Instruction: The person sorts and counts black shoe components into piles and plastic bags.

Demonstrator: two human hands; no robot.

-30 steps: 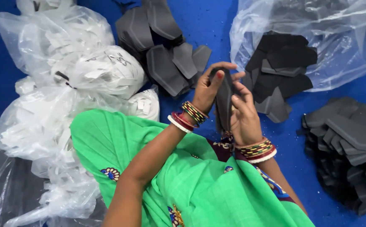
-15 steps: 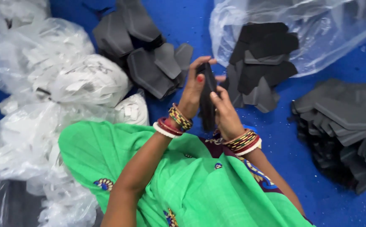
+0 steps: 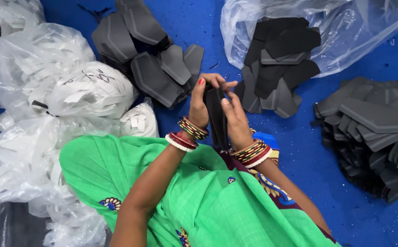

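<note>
— What is the left hand (image 3: 199,107) gripping?
— A matt black piece (image 3: 216,116), possibly foam. Glossy clear plastic bags (image 3: 363,36) are crinkling around; green woven cloth (image 3: 199,201) is draping the lap.

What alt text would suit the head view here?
Seen from above, the left hand and right hand together hold a dark flat piece upright over a green garment. Piles of dark pieces and clear bags of white pieces lie on the blue floor.

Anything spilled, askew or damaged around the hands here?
Dark foam pieces spill out of the open clear bag onto the blue floor. Nothing looks damaged; both hands hold one dark piece.
</note>
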